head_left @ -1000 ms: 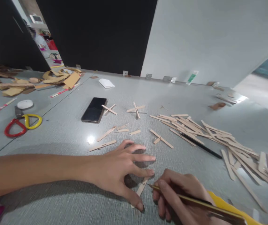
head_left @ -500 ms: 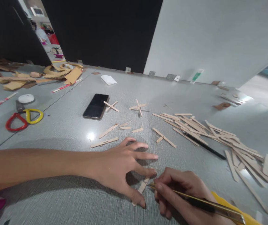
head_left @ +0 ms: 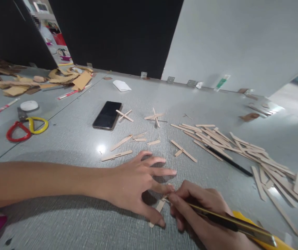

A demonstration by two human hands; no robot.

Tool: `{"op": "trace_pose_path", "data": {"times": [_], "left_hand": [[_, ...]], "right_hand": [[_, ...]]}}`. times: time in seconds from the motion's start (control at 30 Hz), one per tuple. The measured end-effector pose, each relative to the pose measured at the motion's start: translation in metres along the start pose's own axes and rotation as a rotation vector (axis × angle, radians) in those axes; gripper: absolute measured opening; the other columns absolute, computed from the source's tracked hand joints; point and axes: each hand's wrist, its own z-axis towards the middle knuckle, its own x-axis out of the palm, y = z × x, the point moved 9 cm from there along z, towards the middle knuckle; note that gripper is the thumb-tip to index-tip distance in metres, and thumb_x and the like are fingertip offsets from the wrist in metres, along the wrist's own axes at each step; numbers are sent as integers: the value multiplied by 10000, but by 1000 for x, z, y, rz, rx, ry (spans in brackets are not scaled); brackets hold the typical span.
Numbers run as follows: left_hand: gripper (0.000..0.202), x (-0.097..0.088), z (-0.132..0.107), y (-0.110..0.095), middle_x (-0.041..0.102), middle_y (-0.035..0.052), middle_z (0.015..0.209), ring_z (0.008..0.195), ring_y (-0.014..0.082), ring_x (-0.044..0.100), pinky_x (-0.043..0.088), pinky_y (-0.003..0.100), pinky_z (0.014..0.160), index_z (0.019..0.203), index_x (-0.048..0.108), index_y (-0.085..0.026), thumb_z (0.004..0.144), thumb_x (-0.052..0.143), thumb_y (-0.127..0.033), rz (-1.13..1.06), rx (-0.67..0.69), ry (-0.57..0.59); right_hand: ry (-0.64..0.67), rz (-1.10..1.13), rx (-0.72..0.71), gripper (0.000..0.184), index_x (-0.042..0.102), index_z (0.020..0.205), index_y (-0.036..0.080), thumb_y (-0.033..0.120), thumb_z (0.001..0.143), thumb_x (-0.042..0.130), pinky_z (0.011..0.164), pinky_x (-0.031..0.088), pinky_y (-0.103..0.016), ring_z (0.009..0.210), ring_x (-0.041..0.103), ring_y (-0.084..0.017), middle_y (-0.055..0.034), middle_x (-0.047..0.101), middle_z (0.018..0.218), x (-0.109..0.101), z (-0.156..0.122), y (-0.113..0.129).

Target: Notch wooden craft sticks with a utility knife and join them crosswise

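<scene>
Here left hand fingers spread pin a wooden stick; right hand grips a cutter.

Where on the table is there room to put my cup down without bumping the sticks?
Bare grey table lies between the scissors and the phone. More lies behind the crossed sticks, toward the wall. The right side is crowded by the stick pile, and the front by the left hand and right hand on a stick.
</scene>
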Motion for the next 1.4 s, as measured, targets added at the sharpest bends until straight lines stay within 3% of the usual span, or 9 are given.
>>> {"op": "trace_pose_path", "data": {"times": [0.17,0.37,0.67,1.0,1.27,1.4], "left_hand": [[736,-3,-1,-4,484,81,1689,1569,490,357,178,776,1231,1488,645,-362,878,724,-764,-14,-7,-29],[643,-2,0,-4,477,65,1695,1582,478,342,196,757,1230,1396,714,-370,886,713,-761,-9,-17,-16],[611,-3,1,-6,436,77,1719,1600,473,313,170,785,1236,1394,720,-359,914,699,-736,-13,-44,36],[562,-3,2,-7,375,64,1753,1629,459,264,172,793,1235,1359,738,-389,925,677,-741,-3,-67,87],[580,-4,2,-7,390,82,1743,1630,462,262,185,806,1226,1388,725,-377,923,695,-722,-5,-59,84],[556,-8,3,-9,442,99,1712,1600,486,320,194,812,1221,1338,762,-354,900,741,-696,-26,-49,49]], "right_hand": [[0,-128,-66,462,569,726,243,498,1108,514,523,396,-253,532,529,-110,47,595,592,2,1,6],[61,-60,-24,529,570,746,243,594,1126,461,516,390,-265,512,499,-107,55,556,577,6,2,1],[52,-135,-29,506,540,742,254,574,1130,485,571,421,-281,565,512,-126,48,566,604,4,1,-2],[53,15,-19,488,623,738,245,567,1101,563,545,433,-263,521,505,-122,40,591,567,6,6,0],[159,53,55,474,577,804,236,589,1115,518,458,391,-207,479,497,-87,65,564,576,14,6,-9],[124,71,45,507,566,786,233,613,1115,499,467,404,-211,460,490,-78,74,554,552,11,6,-8]]}}
